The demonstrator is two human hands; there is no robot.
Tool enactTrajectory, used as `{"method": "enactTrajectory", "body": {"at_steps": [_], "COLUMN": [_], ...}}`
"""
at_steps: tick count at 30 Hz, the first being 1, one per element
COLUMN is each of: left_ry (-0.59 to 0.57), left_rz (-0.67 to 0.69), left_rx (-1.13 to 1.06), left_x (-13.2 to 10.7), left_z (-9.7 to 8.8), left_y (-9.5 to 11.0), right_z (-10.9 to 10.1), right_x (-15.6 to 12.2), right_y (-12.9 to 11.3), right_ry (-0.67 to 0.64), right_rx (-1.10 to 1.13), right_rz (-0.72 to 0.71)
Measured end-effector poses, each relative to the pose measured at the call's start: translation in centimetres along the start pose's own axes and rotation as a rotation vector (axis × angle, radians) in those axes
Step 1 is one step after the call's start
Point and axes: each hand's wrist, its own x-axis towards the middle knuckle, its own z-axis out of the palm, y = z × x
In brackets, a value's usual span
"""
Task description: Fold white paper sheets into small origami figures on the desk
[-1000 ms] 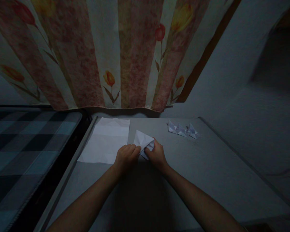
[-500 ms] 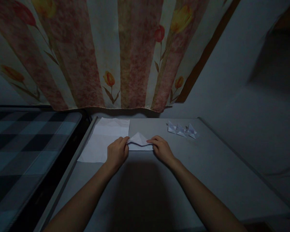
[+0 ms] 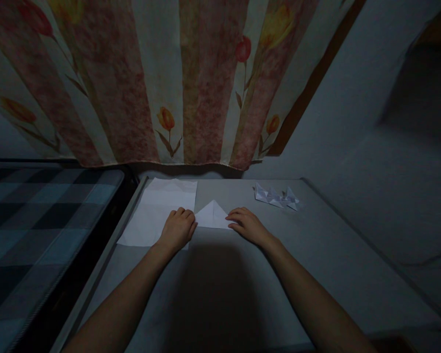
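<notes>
A white sheet of paper folded to a triangular peak (image 3: pixel 213 215) lies on the table between my hands. My left hand (image 3: pixel 178 226) has its fingers curled closed at the paper's left corner, partly covering it. At the right corner, my right hand (image 3: pixel 247 224) holds the paper with thumb and fingertips. The peak points away from me, and a crease runs down from its tip.
Larger white sheets of paper (image 3: pixel 147 215) lie at the table's left. Several small folded paper pieces (image 3: pixel 275 197) stand at the back right of the grey table (image 3: pixel 316 274). A checked mattress (image 3: pixel 40 220) is to the left, a tulip-patterned curtain (image 3: pixel 161 73) behind.
The raised front flap of the folded paper now lies flat, giving a smooth triangle. Both hands have shifted slightly, the left one with its fingers more curled.
</notes>
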Motion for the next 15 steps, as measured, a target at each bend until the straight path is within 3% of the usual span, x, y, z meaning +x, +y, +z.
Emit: {"method": "enactTrajectory", "body": {"at_steps": [15], "left_ry": [0.048], "left_rz": [-0.005], "left_rx": [-0.156], "left_x": [0.1], "left_z": [0.8], "left_y": [-0.7], "right_z": [-0.2], "right_x": [0.0], "right_y": [-0.6], "right_ry": [-0.016], "right_rx": [0.230], "right_rz": [0.166]}}
